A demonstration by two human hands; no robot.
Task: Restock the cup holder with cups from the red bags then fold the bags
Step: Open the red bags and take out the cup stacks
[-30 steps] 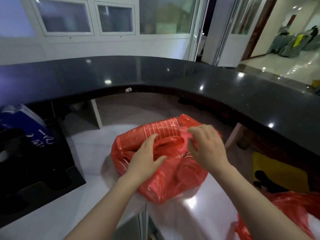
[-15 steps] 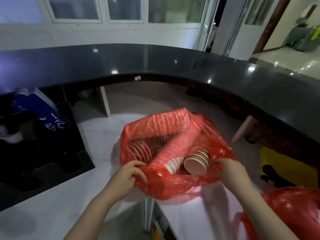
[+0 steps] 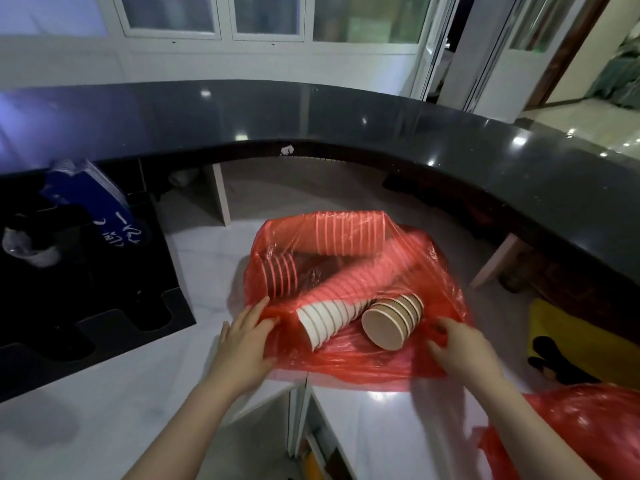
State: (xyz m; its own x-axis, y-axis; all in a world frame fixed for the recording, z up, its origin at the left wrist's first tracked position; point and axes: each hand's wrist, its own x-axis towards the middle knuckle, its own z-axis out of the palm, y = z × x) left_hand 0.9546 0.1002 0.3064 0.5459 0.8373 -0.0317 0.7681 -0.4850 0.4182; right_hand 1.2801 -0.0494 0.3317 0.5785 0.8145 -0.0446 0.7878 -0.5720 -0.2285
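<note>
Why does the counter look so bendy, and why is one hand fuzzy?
Head view: the wide lens curves the black counter; bright ceiling-light spots glare on it. The right hand is smeared by motion blur, the left hand sharper. The red bag shines glossy.

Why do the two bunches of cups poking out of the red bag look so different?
The white cup stack is long, reaching back under the plastic, while the brown cup stack is short. The white cups look narrower; the brown cups look wider and show a big round base toward the camera. The brown ones have dark rim stripes; the white ones look plain. Both lie on their sides, nested, at the open mouth of the red bag.
</note>
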